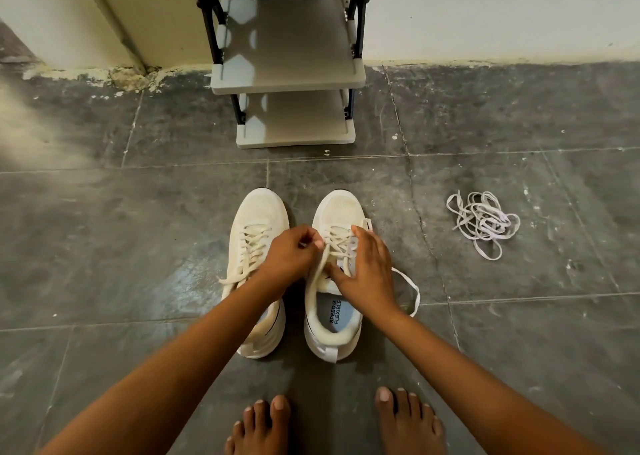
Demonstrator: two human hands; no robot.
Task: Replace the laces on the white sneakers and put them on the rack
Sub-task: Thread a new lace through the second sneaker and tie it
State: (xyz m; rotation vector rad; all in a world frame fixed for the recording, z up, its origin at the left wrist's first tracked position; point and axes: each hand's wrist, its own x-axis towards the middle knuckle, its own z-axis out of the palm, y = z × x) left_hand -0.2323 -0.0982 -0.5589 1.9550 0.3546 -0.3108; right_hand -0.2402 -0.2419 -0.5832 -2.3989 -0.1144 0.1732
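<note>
- Cream lace (320, 271) on your right sneaker (334, 274), beside its mate before the rack (287, 76): soft and limp, so pinch near its tip.
- Your left hand (289, 255) pinches it; your right hand (367, 274) presses relaxed on the eyelets.

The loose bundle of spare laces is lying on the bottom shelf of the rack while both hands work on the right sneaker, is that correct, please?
Not quite: the head view shows the loose bundle of spare laces lying on the floor tiles, right of the sneakers, not on the rack. Both the left hand and right hand do work on the right sneaker.
</note>
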